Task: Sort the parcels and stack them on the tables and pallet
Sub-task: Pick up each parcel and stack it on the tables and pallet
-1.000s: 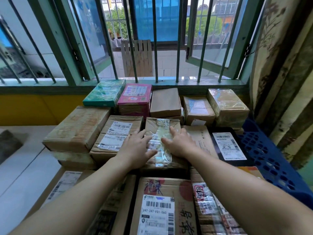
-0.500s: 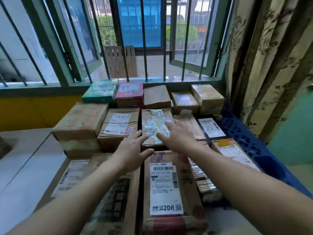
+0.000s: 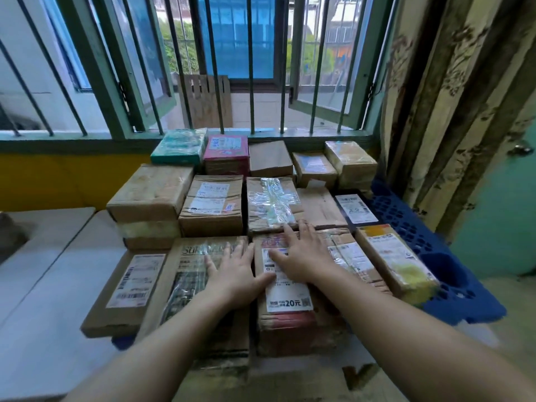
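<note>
Left hand [image 3: 232, 271] and right hand [image 3: 301, 256] outstretched, fingers spread flat.

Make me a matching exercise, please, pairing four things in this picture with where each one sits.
Things:
1. teal parcel
2. clear-taped parcel
3. parcel with the 20 label
4. blue pallet

Places:
a. front row, partly covered by the right hand
b. under the parcels, showing at their right side
c. back row, far left end
d. middle row, directly behind item 3

Pairs: 1-c, 2-d, 3-a, 4-b.
</note>
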